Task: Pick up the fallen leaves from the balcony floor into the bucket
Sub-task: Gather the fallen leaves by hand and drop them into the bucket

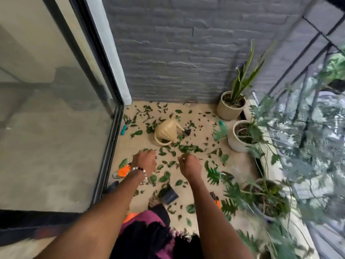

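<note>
The fingers of the left hand (144, 161) are curling downward just left of the frame's centre, seemingly bunching around green bits at their tips, though blur is hiding whether anything is truly being held. The right hand (189, 165), just right of centre, is curling in the same way, with something pale green showing at its fingertips; I cannot tell how firm that pinch is. A beaded bracelet (141, 170) is circling the left wrist.

Fallen leaves (183, 147) are lying scattered across the tiled floor (240, 165) through the middle of the frame, thickest just above both hands and around a tipped cream watering can (167, 132). No bucket is clearly showing; a dark container (169, 195) is lying below the hands, but its identity is uncertain.

To do this well, the hands are probably best sweeping leaves together into a heap before lifting, avoiding the potted plants (231, 107) along the right.
</note>
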Demonstrator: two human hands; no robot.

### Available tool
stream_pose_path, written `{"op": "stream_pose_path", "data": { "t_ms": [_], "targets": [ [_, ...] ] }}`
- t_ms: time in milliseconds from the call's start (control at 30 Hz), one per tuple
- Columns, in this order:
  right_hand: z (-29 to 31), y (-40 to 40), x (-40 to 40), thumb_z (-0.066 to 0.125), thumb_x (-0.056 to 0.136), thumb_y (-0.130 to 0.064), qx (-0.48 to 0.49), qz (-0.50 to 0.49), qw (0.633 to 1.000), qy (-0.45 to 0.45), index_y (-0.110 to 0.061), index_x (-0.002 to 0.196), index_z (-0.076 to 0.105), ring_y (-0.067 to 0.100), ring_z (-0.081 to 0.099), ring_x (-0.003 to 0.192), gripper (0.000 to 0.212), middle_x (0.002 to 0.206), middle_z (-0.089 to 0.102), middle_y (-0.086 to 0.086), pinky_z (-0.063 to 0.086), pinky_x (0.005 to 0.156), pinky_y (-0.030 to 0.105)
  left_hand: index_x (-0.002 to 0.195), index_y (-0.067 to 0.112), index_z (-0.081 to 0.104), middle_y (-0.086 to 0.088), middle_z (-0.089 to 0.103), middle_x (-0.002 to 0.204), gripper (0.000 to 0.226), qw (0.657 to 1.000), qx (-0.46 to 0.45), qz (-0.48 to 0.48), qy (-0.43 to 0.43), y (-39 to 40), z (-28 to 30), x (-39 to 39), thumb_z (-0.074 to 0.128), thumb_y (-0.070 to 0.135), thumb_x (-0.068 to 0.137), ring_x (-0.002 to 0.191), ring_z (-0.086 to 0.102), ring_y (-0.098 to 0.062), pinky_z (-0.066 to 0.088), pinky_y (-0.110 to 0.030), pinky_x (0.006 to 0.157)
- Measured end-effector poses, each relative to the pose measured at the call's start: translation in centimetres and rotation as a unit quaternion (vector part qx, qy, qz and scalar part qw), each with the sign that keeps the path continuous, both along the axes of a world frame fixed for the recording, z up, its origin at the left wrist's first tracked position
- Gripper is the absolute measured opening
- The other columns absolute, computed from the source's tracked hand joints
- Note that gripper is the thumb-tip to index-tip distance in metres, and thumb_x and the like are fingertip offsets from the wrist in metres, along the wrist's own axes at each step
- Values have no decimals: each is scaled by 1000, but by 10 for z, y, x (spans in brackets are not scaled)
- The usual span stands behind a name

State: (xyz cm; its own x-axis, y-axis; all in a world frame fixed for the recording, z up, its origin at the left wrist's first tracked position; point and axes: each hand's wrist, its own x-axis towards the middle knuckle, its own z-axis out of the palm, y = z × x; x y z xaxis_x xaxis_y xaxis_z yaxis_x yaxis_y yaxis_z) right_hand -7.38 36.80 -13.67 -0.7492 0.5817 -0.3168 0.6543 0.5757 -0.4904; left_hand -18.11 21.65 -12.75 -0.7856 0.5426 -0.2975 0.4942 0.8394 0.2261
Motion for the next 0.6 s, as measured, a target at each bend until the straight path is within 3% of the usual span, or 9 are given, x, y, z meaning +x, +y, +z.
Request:
{"op": "stream_pose_path", "data": {
  "t_ms": [167, 367, 600],
  "targets": [
    [1, 23, -111, 45, 97, -37, -1, 44, 998, -38, -14, 115, 61, 34, 60, 107, 33, 111, 66, 12, 51, 87, 40, 128, 18, 54, -9, 64, 116, 35, 1000, -4, 13, -3, 19, 2, -97, 46, 23, 94, 109, 57, -30, 48, -37, 88],
    [14, 38, -231, 49, 96, -32, 23, 91, 995, -41, -15, 122, 58, 34, 57, 112, 32, 116, 64, 15, 50, 89, 39, 130, 21, 56, -9, 64, 120, 36, 995, 34, 94, 5, 27, 10, -191, 48, 23, 95, 111, 59, -28, 49, -36, 90],
    [11, 64, -342, 48, 97, -31, 15, 136, 990, -35, -14, 117, 61, 34, 57, 111, 29, 116, 64, 14, 48, 88, 39, 128, 21, 57, -11, 67, 116, 35, 988, 18, 154, -16, 31, -7, -288, 49, 23, 94, 110, 60, -29, 50, -38, 92]
  ]
}}
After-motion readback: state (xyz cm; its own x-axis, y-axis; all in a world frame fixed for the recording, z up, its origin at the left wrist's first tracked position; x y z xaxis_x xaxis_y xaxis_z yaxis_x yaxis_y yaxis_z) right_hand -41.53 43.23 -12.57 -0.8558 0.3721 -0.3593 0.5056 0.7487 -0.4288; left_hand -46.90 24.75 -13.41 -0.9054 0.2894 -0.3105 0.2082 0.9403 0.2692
